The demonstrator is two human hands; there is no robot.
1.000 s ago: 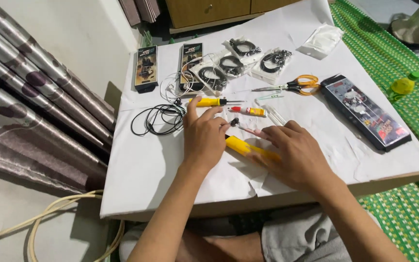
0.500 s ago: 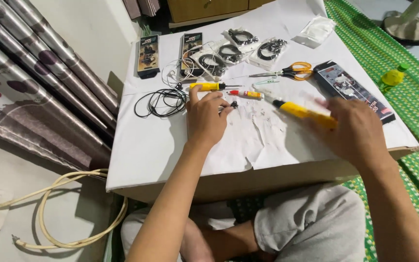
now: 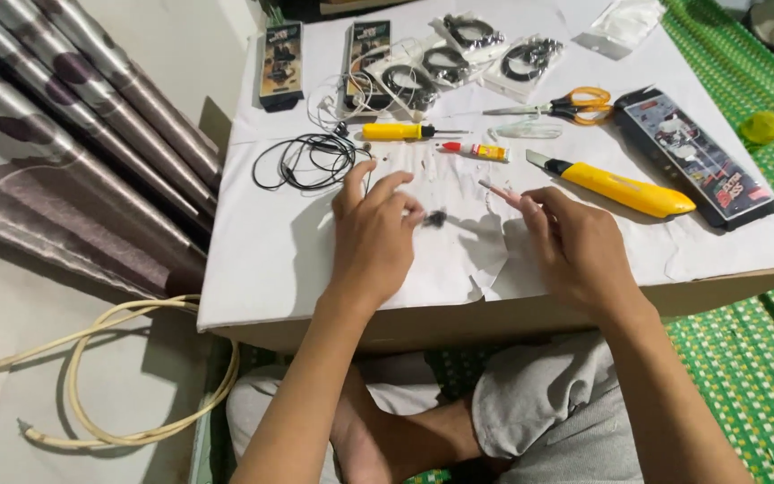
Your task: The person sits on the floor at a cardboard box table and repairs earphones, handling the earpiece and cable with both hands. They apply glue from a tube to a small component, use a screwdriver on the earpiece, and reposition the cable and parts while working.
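White paper covers the low table (image 3: 262, 269); both hands rest on it near the front edge. Left hand (image 3: 371, 237) lies palm down, fingers loosely curled, fingertips pinching or touching a small dark part (image 3: 436, 218), too small to identify. Right hand (image 3: 575, 242) sits just right of it, fingers half bent, a thin pale tool (image 3: 499, 191) poking out between them; grip itself hidden by the fingers. Yellow utility knife (image 3: 615, 185) lies free, just beyond the right hand. Black earphone cable coil (image 3: 306, 161) lies beyond the left hand. Yellow screwdriver (image 3: 400, 132), small glue tube (image 3: 477, 151), orange-handled scissors (image 3: 566, 105) further back. Bagged cables at the far edge partly cut off.
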